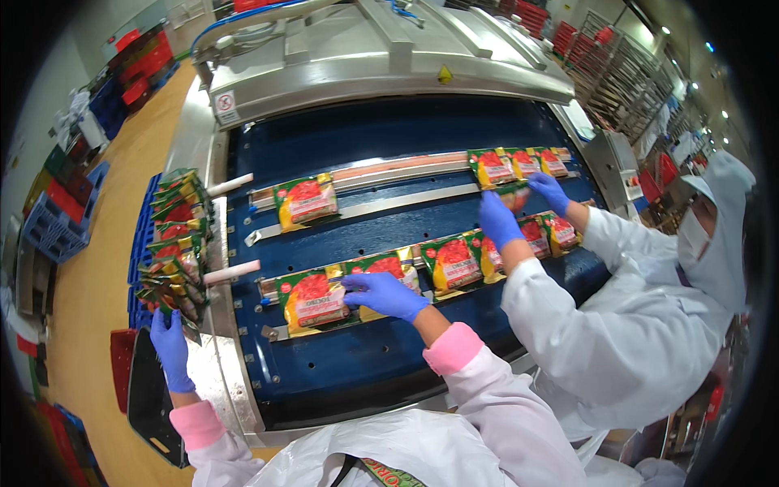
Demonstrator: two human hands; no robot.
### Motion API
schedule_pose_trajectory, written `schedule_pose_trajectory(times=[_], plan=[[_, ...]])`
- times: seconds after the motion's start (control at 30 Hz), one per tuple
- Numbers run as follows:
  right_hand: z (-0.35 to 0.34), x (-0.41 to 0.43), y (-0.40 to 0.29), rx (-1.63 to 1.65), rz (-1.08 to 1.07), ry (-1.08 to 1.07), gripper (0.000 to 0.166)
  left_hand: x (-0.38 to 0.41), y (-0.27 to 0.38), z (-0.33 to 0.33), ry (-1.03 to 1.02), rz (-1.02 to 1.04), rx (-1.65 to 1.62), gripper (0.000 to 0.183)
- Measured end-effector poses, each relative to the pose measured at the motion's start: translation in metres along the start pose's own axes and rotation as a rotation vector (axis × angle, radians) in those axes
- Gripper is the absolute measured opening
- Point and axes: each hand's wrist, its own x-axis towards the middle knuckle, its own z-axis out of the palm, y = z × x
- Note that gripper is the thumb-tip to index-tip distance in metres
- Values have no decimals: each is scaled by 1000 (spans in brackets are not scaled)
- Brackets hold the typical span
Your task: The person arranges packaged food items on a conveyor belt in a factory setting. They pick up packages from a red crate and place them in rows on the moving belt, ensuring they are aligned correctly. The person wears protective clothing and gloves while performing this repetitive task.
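My left hand (171, 351), in a blue glove, pinches the edge of a food packet (182, 310) at the near end of a row of packets beside the machine. My gloved right hand (384, 296) reaches over the near sealing bar. Its fingers touch the packets there, and whether they grip one is not clear. Under the fingertips is the join between a green, red and yellow packet (311, 304) and a second packet (389, 266), partly covered by my hand. Both lie flat with one end across the bar.
A co-worker's hands (500, 220) hold a packet between the two bars on the right. More packets (451, 260) lie along both bars on the blue belt (377, 350). The raised steel lid (389, 76) spans the back. A black crate (152, 389) stands at lower left.
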Motion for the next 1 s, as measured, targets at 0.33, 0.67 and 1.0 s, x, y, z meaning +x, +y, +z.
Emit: schedule_pose_trajectory(times=[0.33, 0.67, 1.0], plan=[[-44, 64, -23, 254, -193, 355, 61, -5, 136, 230, -354, 341, 166, 17], [-110, 89, 74, 281, -13, 498, 21, 0, 98, 332, -536, 289, 180, 20], [-164, 196, 59, -506, 110, 748, 23, 84, 110, 417, -339, 567, 612, 17]])
